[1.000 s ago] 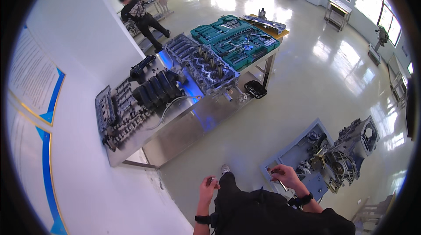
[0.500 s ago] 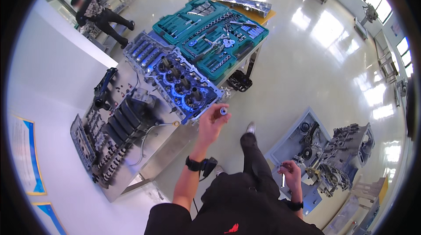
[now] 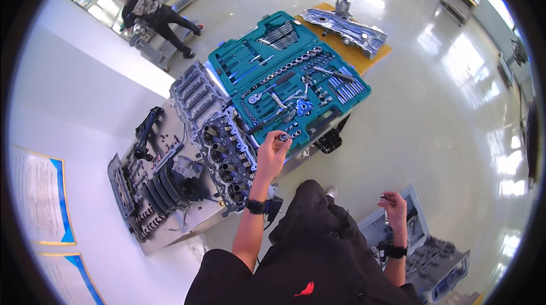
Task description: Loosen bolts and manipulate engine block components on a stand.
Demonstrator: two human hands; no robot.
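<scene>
At the near edge of the green tool case (image 3: pixel 281 57), a small metal socket (image 3: pixel 284 137) is pinched by the left hand (image 3: pixel 271 158). Well apart, a metal tool (image 3: pixel 387 217) is grasped in the right hand (image 3: pixel 397 211). Beside the case, an engine part (image 3: pixel 230 156) is set down.

The socket tool case (image 3: pixel 242 38) is teal green, its combination wrenches (image 3: pixel 280 36) silver and its lobed piece (image 3: pixel 304 107) bright blue. The T-shirt (image 3: pixel 244 282) is black with a red emblem (image 3: pixel 305 289), the co-worker's top (image 3: pixel 148 7) black with a pale mottled print. White wall posters (image 3: pixel 41 202) have blue-and-gold borders; the far tabletop (image 3: pixel 368 66) is mustard yellow.
</scene>
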